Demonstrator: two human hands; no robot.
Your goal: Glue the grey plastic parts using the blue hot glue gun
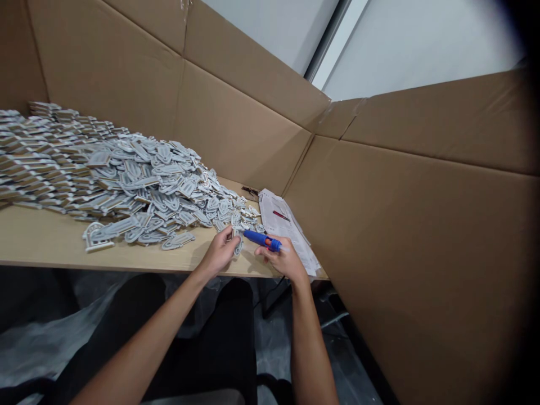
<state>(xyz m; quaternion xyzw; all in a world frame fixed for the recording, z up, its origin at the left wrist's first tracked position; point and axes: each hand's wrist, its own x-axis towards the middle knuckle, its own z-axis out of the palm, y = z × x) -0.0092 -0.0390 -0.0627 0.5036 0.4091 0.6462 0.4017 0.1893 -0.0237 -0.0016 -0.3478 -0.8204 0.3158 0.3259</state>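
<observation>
My left hand (pixel 220 251) pinches a small grey flat piece (pixel 238 245) at the near edge of the wooden table (pixel 37 239). My right hand (pixel 283 260) grips a blue tool with an orange band (pixel 262 240), its tip pointing left toward that piece. Both hands sit close together near the table's front right corner. A large heap of the same grey pieces (pixel 139 180) spreads across the table to the left and behind my left hand.
Neat rows of stacked grey pieces (pixel 29 157) fill the far left. A sheaf of printed papers (pixel 287 228) with a red pen (pixel 280 215) lies beside my right hand. Tall cardboard walls (pixel 413 225) enclose the table at the back and right.
</observation>
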